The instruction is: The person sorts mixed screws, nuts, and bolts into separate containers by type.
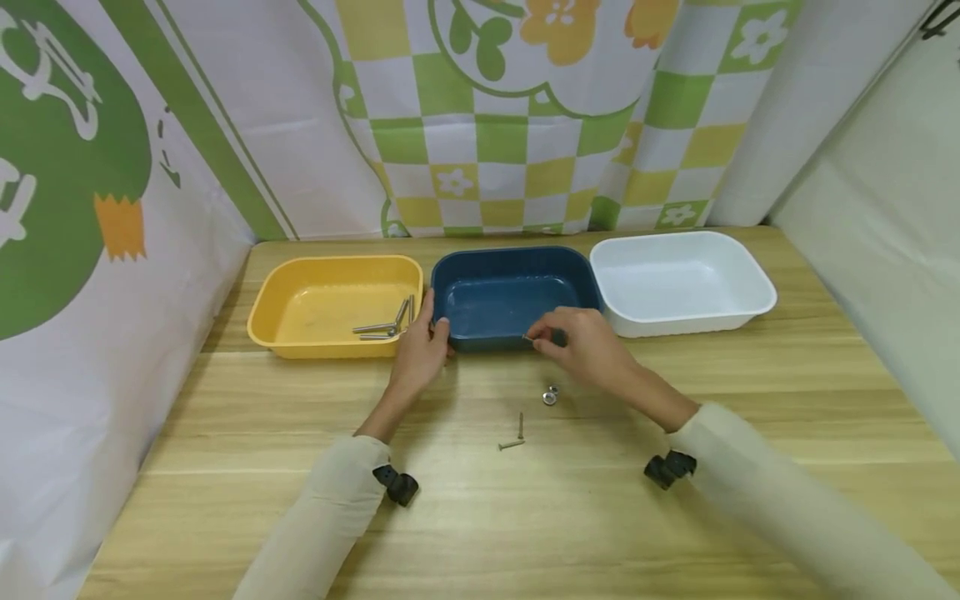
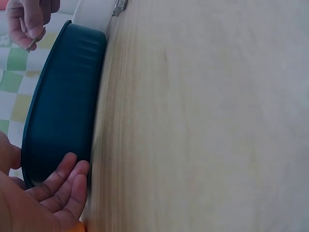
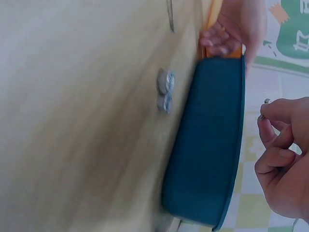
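My right hand (image 1: 581, 342) pinches a small brass-coloured screw (image 1: 528, 337) between thumb and fingertips, over the front rim of the dark blue bin (image 1: 517, 343). The screw (image 2: 34, 42) also shows in the left wrist view, up beyond the bin's rim. My left hand (image 1: 422, 350) holds the bin's left front corner, with several fingers (image 2: 65, 181) against its outer wall. On the table in front lie two similar screws (image 1: 512, 445) and two small round silver metal pieces (image 3: 165, 82). No contents show inside the blue bin.
A yellow bin (image 1: 300, 350) stands left of the blue one, with several silver metal rods (image 1: 375, 327) at its right end. To the right is a white bin (image 1: 675, 325). A patterned curtain (image 1: 502, 175) hangs behind the wooden table (image 1: 585, 517).
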Tool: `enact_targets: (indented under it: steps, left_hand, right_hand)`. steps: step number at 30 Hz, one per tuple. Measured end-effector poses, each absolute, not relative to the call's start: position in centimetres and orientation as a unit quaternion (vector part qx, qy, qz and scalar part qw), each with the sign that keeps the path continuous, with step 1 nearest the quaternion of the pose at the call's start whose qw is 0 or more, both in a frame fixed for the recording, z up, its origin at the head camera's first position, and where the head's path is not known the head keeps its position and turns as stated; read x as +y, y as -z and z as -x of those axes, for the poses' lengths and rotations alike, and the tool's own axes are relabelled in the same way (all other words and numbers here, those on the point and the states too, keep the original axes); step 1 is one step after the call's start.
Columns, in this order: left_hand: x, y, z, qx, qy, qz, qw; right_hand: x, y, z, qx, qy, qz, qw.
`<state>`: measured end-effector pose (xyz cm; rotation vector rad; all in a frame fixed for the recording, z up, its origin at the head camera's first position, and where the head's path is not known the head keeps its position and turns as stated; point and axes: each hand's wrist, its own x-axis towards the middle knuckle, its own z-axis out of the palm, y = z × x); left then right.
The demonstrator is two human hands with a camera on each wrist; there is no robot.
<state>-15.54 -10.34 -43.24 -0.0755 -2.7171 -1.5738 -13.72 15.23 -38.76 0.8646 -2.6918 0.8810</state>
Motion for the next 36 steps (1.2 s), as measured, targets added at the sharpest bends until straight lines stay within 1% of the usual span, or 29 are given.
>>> enact_targets:
  steps: [5, 12, 17, 27, 36]
  left_hand:
    - [-10.2, 43.3, 15.5, -0.860, 0.510, 0.018, -0.010]
    - [-10.2, 43.2, 15.5, -0.838, 0.544, 0.021, -0.030]
    - [-10.3, 43.0, 15.5, -0.834, 0.550, 0.022, -0.039]
    - [-10.7, 42.6, 15.5, -0.836, 0.544, 0.016, -0.070]
    - [-11.0, 42.7, 15.6, -0.834, 0.546, 0.012, -0.074]
  right_hand:
    - [15.6, 38.6, 15.3, -0.914, -0.297, -0.260, 0.096]
    - [15.9, 39.1, 16.5, -0.926, -0.292, -0.228, 0.076]
    - [15.9, 39.6, 16.8, -0.927, -0.284, -0.228, 0.092]
    - [15.7, 39.9, 16.8, -0.930, -0.279, -0.222, 0.092]
    - [16.0, 39.8, 15.6, -0.912, -0.339, -0.213, 0.086]
